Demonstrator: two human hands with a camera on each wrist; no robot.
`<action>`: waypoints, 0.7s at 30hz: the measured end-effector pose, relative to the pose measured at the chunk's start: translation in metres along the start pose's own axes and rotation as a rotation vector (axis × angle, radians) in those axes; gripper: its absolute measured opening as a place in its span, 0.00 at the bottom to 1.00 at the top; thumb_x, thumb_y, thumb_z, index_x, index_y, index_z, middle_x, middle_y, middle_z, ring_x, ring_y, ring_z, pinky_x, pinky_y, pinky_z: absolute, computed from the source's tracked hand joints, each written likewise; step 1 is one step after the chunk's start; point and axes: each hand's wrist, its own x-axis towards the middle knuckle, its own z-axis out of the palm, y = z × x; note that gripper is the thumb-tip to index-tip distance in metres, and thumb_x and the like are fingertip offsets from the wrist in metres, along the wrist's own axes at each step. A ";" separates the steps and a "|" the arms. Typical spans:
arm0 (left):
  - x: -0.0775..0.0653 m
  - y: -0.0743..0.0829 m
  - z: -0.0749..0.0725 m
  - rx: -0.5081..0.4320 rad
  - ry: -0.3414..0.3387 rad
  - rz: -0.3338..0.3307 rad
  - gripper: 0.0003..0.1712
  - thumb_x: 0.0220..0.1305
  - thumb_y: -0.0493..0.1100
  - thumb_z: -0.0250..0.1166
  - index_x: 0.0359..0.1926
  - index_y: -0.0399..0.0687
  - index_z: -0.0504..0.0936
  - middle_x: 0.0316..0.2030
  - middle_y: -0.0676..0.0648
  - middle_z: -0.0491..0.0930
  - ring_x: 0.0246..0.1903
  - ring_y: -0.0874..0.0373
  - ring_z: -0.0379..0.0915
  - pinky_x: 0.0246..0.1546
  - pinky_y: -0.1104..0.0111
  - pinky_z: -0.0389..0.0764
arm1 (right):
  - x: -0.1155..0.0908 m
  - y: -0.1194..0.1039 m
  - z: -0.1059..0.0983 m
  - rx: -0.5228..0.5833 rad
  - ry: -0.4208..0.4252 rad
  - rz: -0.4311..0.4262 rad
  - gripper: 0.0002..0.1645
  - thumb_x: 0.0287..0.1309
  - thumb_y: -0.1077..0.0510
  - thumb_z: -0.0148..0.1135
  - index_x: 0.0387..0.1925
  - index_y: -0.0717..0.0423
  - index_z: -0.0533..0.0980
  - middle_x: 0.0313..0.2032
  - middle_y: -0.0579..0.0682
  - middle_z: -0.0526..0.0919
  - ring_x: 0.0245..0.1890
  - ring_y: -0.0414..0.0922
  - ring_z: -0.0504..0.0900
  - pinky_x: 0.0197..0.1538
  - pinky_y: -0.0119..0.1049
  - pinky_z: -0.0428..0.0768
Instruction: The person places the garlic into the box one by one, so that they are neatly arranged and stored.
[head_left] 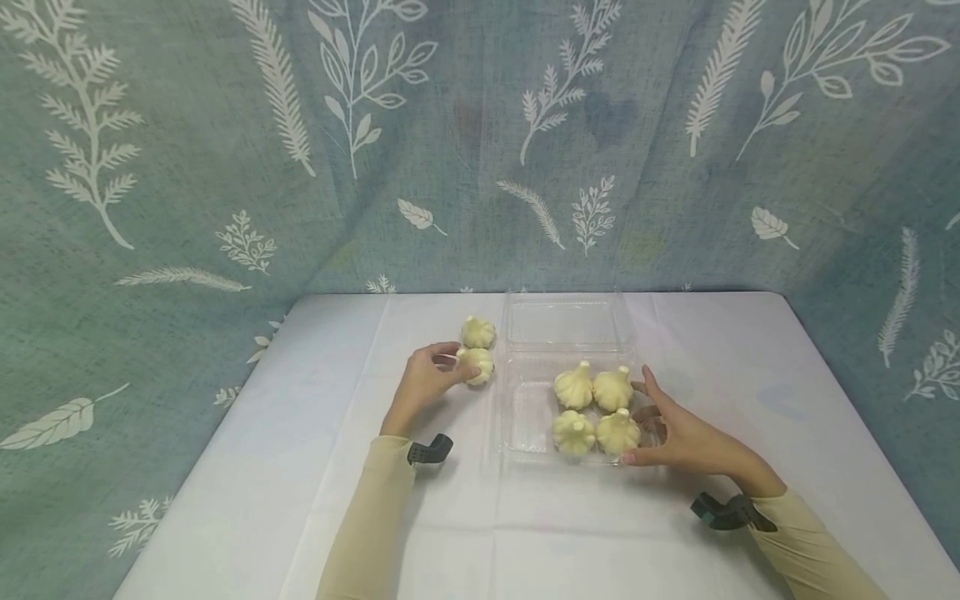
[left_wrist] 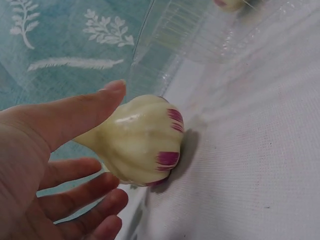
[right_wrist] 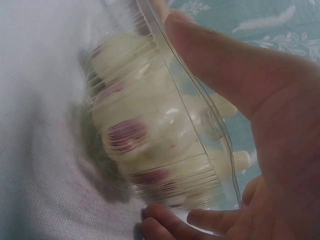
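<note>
My left hand (head_left: 429, 382) is around a pale garlic bulb (head_left: 476, 366) on the white cloth, thumb on one side and loosely bent fingers on the other. The bulb (left_wrist: 142, 140) shows purple streaks near its base, which rests on the cloth in the left wrist view. Behind it stands another garlic bulb (head_left: 477, 332). My right hand (head_left: 686, 437) holds the right side of a clear plastic clamshell container (head_left: 528, 417), its thumb along the rim (right_wrist: 215, 125). Several garlic bulbs (head_left: 574, 387) sit in the container's right half, stems up.
The container's clear lid (head_left: 562, 323) lies folded back toward the far table edge. White cloth (head_left: 570, 542) covers the table. A blue-green leaf-patterned curtain (head_left: 480, 150) hangs behind. Dark wrist mounts (head_left: 431, 450) are on both sleeves.
</note>
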 end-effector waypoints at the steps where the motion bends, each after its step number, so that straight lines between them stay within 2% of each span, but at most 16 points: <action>1: 0.000 -0.001 0.001 0.005 -0.005 -0.003 0.43 0.55 0.58 0.79 0.67 0.43 0.78 0.62 0.40 0.82 0.61 0.42 0.80 0.60 0.50 0.83 | 0.000 0.000 0.000 0.003 0.000 0.001 0.84 0.54 0.49 0.80 0.78 0.63 0.19 0.81 0.68 0.44 0.65 0.60 0.76 0.61 0.59 0.80; 10: 0.001 -0.002 0.004 0.023 -0.028 -0.016 0.44 0.51 0.58 0.81 0.65 0.41 0.79 0.53 0.39 0.87 0.56 0.45 0.83 0.57 0.51 0.85 | 0.001 0.000 0.000 0.016 -0.007 0.019 0.84 0.54 0.48 0.80 0.79 0.60 0.18 0.81 0.67 0.43 0.67 0.63 0.74 0.62 0.60 0.80; 21: 0.000 -0.004 0.003 0.054 -0.042 -0.020 0.44 0.52 0.58 0.81 0.64 0.40 0.79 0.55 0.39 0.86 0.56 0.45 0.83 0.60 0.50 0.83 | 0.001 0.000 0.001 0.018 -0.010 0.021 0.84 0.55 0.48 0.79 0.78 0.60 0.18 0.81 0.68 0.42 0.67 0.64 0.74 0.63 0.63 0.79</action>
